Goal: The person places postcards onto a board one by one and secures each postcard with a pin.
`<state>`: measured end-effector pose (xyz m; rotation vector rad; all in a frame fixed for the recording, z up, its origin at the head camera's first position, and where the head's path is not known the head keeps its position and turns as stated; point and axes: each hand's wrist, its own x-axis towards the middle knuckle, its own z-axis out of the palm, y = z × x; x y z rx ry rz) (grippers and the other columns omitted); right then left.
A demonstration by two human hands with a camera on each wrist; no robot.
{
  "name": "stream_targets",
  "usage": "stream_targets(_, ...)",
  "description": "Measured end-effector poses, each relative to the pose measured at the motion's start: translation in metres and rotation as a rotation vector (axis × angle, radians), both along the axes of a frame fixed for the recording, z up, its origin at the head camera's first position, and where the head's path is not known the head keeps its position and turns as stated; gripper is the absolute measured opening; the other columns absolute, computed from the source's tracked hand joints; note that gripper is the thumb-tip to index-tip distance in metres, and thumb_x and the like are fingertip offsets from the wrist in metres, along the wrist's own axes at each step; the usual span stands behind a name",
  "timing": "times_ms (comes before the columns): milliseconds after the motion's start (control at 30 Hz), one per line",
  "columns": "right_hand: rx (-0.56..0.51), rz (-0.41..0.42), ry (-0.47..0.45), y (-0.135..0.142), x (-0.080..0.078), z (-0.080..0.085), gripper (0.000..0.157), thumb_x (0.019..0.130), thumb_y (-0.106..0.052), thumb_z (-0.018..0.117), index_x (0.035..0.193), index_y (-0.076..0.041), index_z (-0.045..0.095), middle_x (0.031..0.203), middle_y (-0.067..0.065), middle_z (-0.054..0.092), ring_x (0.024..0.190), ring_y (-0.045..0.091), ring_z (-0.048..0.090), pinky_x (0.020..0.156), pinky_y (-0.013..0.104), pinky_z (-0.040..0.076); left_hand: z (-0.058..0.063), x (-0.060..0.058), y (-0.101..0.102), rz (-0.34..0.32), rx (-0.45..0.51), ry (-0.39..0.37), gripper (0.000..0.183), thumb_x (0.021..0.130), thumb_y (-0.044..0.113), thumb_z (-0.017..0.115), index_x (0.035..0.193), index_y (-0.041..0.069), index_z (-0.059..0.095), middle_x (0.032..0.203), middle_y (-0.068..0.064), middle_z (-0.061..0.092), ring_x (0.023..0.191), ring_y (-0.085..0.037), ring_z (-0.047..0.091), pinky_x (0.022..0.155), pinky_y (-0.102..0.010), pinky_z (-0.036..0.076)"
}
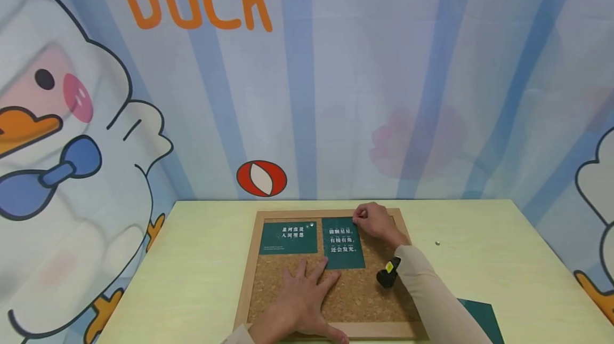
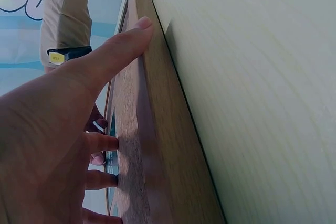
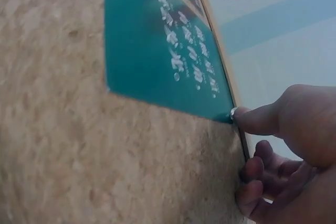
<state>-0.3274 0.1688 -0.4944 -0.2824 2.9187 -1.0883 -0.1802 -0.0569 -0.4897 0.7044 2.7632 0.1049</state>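
Note:
A cork board (image 1: pixel 283 285) in a wooden frame lies on the table. Two dark green cards with white writing are on it: a wide card (image 1: pixel 275 245) at the upper left and a tall card (image 1: pixel 342 258) beside it. My left hand (image 1: pixel 307 296) rests on the cork with fingers spread, one fingertip at the tall card's lower left corner, the thumb over the front frame edge. At the tall card's upper right corner my right hand (image 1: pixel 376 221) holds a silver thumbtack (image 3: pixel 232 113) under the thumb tip, other fingers curled.
Another silver tack (image 1: pixel 312 224) sits at the wide card's upper right corner. A loose tack (image 1: pixel 437 243) lies on the table (image 1: pixel 479 248) right of the board. Another green card (image 1: pixel 484 317) is partly behind my right sleeve. A duck-print curtain (image 1: pixel 345 93) hangs behind the table.

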Motion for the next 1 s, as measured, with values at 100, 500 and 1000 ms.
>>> stream_targets(100,-0.031,-0.042,-0.063,-0.002,-0.003,0.002,0.011,0.099,-0.012,0.068,0.094,-0.004,0.074,0.088,0.007,0.068,0.07,0.021,0.056,0.061,0.032,0.043,0.0,0.001,0.0,0.003,-0.006,0.0,0.121,0.058,0.097,0.066,0.162,0.045,0.031,0.17,0.002,0.025,0.15,-0.045,0.028,0.103,-0.078,0.031)
stream_targets(500,-0.123,-0.158,-0.296,-0.004,-0.019,0.013,0.022,0.093,-0.011,0.068,0.075,0.002,0.068,0.061,0.003,0.044,0.059,0.021,0.044,0.057,0.035,0.036,0.001,0.002,0.001,0.013,0.001,-0.004,0.122,0.057,0.098,0.065,0.162,0.045,0.031,0.17,0.002,0.025,0.15,-0.046,0.028,0.103,-0.079,0.03)
stream_targets(1000,-0.076,-0.192,-0.326,-0.006,-0.023,0.017,0.02,0.091,-0.008,0.071,0.073,0.001,0.069,0.065,0.005,0.048,0.062,0.022,0.046,0.056,0.034,0.036,0.0,0.001,0.001,0.01,-0.007,-0.003,0.124,0.056,0.099,0.065,0.162,0.046,0.03,0.17,0.002,0.025,0.149,-0.047,0.028,0.103,-0.079,0.03)
